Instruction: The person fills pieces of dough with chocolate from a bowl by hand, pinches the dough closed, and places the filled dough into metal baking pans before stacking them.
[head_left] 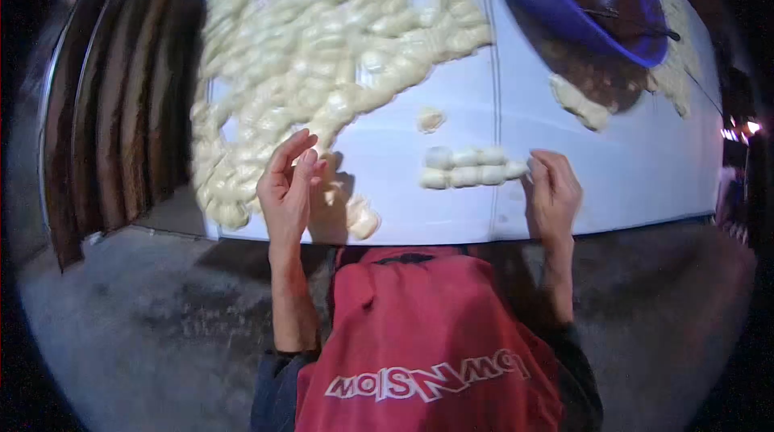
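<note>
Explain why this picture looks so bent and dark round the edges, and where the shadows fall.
Head view: a fisheye lens bows the flat white table top and blackens the corners; also in the head view, the left hand casts a shadow to its right, the round blue bowl one on the table nearer the person, and the heap of pale dough pieces glares, slightly blurred.

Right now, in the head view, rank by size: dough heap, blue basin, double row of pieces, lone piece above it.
1. dough heap
2. blue basin, partly cut off
3. double row
4. lone piece
</note>
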A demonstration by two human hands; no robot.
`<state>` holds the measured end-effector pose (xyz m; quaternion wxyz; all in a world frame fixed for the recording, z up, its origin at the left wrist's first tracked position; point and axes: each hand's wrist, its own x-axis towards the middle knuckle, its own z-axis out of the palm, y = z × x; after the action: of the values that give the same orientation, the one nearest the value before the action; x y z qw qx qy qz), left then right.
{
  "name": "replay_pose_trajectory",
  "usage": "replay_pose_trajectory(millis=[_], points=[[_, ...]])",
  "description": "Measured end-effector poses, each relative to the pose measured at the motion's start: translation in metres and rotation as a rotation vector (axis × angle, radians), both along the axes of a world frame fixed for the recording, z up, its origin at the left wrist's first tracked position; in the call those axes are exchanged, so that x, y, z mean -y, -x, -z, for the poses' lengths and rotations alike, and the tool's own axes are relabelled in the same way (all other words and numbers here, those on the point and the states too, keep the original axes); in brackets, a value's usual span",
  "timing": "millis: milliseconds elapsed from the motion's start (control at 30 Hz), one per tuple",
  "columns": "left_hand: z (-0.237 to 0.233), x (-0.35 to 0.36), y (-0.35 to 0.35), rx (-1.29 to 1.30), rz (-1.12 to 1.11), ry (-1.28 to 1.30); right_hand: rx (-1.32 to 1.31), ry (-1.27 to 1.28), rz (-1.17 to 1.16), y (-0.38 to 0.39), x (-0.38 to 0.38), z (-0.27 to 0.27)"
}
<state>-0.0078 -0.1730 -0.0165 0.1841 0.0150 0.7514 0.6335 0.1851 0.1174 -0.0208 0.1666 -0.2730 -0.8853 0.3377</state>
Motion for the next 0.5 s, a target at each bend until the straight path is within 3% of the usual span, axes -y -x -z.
replay_pose_trajectory(millis=[67, 100, 167, 267, 367, 467, 500], points=[[-0.002, 0.026, -0.005, 0.006, -0.101, 0.028, 0.014, 0.066, -0.112, 0.005, 0.025, -0.01], [-0.004, 0.032, -0.008, -0.027, -0.138, 0.046, 0.052, -0.067, -0.344, 0.015, 0.043, -0.019], [-0.001, 0.044, -0.018, 0.002, -0.179, -0.021, 0.044, 0.007, -0.544, 0.03, 0.083, -0.004], [0.005, 0.054, -0.027, -0.079, -0.124, 0.013, 0.234, -0.064, -0.669, 0.056, 0.14, 0.006], [-0.004, 0.051, -0.036, -0.285, 0.211, 0.248, 0.19, -0.128, -0.686, 0.068, 0.164, 0.019], [-0.007, 0.042, -0.03, -0.606, 0.641, 0.392, 0.174, 0.073, -0.693, 0.069, 0.149, 0.027], [-0.007, 0.04, -0.032, -0.582, 0.711, 0.423, 0.202, 0.358, -0.597, 0.065, 0.141, 0.023]])
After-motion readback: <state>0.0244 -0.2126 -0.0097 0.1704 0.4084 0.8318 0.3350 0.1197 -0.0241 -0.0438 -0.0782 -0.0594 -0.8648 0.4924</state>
